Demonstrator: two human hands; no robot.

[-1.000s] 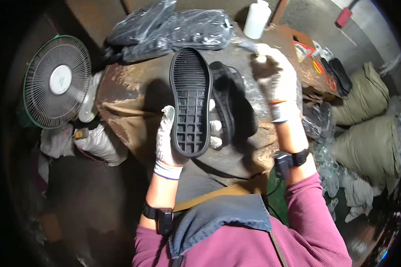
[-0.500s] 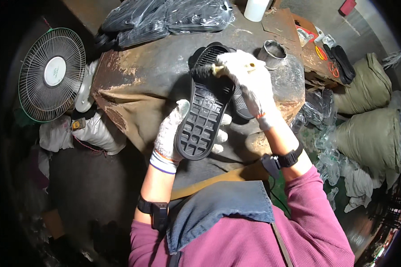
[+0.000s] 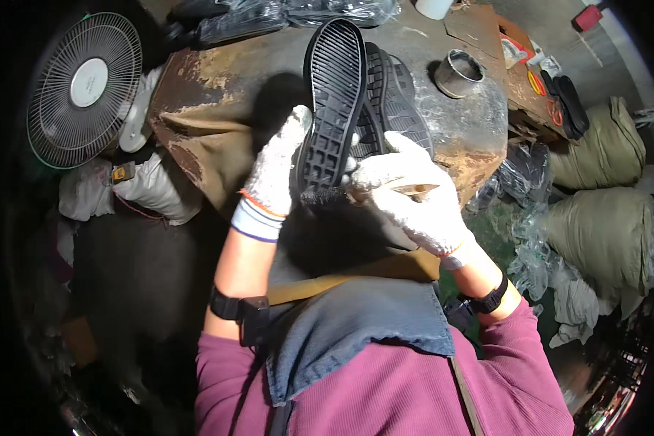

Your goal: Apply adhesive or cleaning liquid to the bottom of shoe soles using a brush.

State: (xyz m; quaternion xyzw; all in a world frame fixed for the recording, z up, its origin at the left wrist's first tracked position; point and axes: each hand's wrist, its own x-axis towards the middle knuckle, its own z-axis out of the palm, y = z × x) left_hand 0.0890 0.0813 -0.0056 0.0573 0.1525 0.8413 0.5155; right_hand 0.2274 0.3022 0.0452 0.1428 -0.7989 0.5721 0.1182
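My left hand (image 3: 275,171), in a white knit glove, holds a black rubber shoe sole (image 3: 332,102) upright with its treaded face toward me. My right hand (image 3: 413,196), also gloved, grips a small brush with a wooden handle (image 3: 407,190), its dark bristles touching the sole's near end. A second black sole (image 3: 394,98) lies on the table just behind the held one.
The worn brown table (image 3: 218,109) carries a small metal tin (image 3: 458,73), a white bottle (image 3: 434,7) and black plastic bags (image 3: 283,13) at the back. A white fan (image 3: 83,87) stands at left. Green sacks (image 3: 607,189) lie at right.
My right hand came from the far side of the table down along the sole to its near end with the brush. The sole stays in my left hand, raised a little.
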